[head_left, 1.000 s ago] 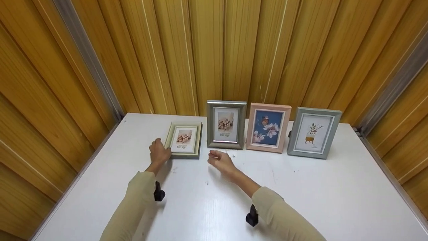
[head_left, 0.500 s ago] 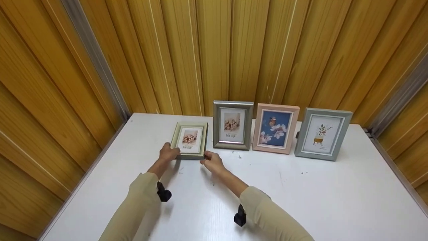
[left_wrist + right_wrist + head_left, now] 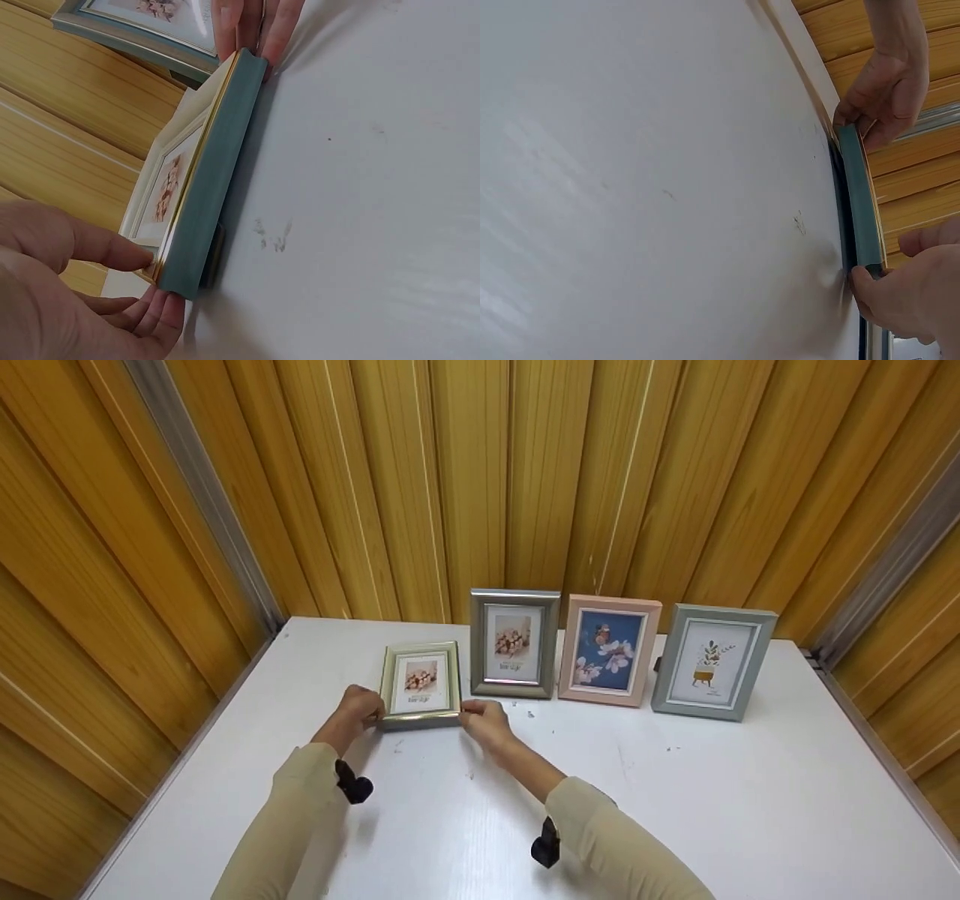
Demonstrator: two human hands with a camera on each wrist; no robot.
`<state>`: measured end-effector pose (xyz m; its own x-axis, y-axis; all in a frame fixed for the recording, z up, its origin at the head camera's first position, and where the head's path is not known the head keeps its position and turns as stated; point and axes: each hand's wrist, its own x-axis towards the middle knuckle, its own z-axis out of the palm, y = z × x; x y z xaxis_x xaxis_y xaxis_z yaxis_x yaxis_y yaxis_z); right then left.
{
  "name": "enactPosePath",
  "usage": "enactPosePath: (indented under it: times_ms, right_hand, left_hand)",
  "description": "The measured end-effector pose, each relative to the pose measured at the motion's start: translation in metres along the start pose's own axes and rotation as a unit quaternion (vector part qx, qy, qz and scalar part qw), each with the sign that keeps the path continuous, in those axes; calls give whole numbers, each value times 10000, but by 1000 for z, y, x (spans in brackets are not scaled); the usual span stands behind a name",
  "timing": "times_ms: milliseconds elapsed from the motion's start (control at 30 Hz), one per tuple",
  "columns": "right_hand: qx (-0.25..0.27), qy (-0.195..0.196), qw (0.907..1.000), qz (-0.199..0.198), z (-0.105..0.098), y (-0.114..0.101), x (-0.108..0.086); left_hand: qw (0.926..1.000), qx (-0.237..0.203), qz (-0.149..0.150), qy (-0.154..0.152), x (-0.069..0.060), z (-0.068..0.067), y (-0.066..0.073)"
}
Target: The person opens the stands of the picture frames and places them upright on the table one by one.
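Observation:
A pale green-gold picture frame (image 3: 420,680) with a flower print lies face up at the left of the row, its near edge raised off the table in both wrist views. My left hand (image 3: 354,712) pinches its near left corner, the thumb (image 3: 120,251) on the front and other fingers underneath. At the near right corner, my right hand (image 3: 487,725) grips the frame, with fingertips below its blue-green side (image 3: 861,202). The frame's back is mostly hidden; a dark piece (image 3: 214,259) shows under it.
To the right stand a grey-green frame (image 3: 514,643), a pink frame (image 3: 609,651) and a sage frame (image 3: 714,661), all upright on the white table (image 3: 465,825). Behind them rises a wood-patterned wall (image 3: 465,472).
My right hand has come left to the near right corner and taken hold. My left hand has shifted its grip to the near left corner. The frame has turned slightly and its near edge has risen.

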<state>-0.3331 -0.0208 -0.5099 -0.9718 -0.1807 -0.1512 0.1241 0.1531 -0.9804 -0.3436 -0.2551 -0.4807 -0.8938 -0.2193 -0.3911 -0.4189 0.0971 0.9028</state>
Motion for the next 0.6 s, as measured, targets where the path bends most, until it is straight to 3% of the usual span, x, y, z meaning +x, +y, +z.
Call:
enactPosePath:
  times_ms: [267, 600]
  right_hand:
    - [541, -186, 9980, 264, -1, -1, -2]
    - [960, -54, 9951, 228, -4, -5, -11]
  left_hand:
    - [9995, 6, -252, -169, -4, -5, -3]
    - [9987, 145, -217, -442, -18, -14, -3]
